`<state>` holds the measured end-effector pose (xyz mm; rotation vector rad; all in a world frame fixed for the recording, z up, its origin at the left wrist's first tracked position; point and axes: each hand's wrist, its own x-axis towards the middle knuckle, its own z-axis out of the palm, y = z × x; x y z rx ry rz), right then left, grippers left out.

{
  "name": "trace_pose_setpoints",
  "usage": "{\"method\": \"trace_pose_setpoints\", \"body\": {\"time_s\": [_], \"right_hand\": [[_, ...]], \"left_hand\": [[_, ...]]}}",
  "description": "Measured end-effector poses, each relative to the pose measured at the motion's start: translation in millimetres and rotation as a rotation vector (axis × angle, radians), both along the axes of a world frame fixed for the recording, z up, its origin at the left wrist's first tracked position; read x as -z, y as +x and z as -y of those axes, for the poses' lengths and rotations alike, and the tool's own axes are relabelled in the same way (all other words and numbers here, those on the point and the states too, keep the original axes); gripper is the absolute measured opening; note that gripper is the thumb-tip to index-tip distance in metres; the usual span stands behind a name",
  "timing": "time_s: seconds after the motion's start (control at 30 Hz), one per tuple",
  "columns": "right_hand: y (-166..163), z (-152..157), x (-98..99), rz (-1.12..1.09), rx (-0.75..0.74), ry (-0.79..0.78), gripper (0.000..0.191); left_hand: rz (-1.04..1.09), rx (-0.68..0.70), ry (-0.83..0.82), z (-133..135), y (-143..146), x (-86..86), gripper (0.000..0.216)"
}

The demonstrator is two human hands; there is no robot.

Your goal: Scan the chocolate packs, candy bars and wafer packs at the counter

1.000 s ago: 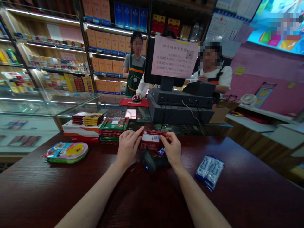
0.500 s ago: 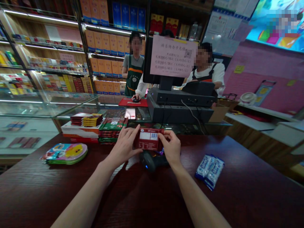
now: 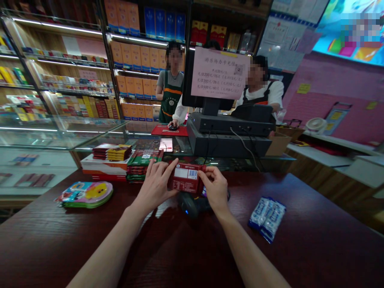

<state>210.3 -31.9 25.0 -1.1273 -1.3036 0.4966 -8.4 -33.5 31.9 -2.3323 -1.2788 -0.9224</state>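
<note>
A dark red snack packet (image 3: 186,185), its label and barcode turned toward me, stands between my hands over the dark table. My left hand (image 3: 157,180) grips its left end, thumb low and forefinger near the top corner. On the other end, the thumb and bent fingers of my right hand (image 3: 213,185) pinch the upper right edge. Just below lies a black barcode scanner (image 3: 189,205) with a small blue light, partly covered by the packet and right hand. A bit of purple wrapper (image 3: 204,191) shows beside the right hand.
Blue-white packets (image 3: 267,218) lie at right, a cartoon-print packet (image 3: 87,194) at left. Stacked boxes and packets (image 3: 105,164) stand by the glass counter (image 3: 99,140). A register (image 3: 228,136) stands ahead; co-workers are behind it, one hand (image 3: 173,123) on a mouse.
The packet has tilted a little, its right side lower, and come slightly nearer. Both hands keep their hold. The view has shifted slightly.
</note>
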Motion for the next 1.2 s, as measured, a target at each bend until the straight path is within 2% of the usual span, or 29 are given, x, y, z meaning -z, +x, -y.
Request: {"method": "trace_pose_setpoints", "body": {"time_s": [0.23,0.37,0.53,0.7,0.93,1.2], "right_hand": [[-1,1,-0.2,0.003,-0.009,0.006,0.024],[0,-1,1.7,-0.004,-0.023,0.003,0.024],[2,-4,4.9,-0.036,-0.077,-0.006,0.028],[3,-6,8.0,-0.058,-0.140,-0.003,0.031],[5,-7,10.5,-0.071,-0.249,-0.023,0.043],[10,-11,15.8,-0.066,-0.287,-0.046,0.049]], "left_hand": [[0.046,-0.039,0.047,4,2,-1.2,0.086],[0.028,-0.002,0.071,5,3,-1.3,0.082],[0.015,0.024,0.005,4,2,0.1,0.088],[0.011,0.005,0.010,3,0,1.9,0.096],[0.032,0.005,0.018,0,-3,6.4,0.085],[0.039,-0.016,0.054,-6,-7,15.3,0.082]]}}
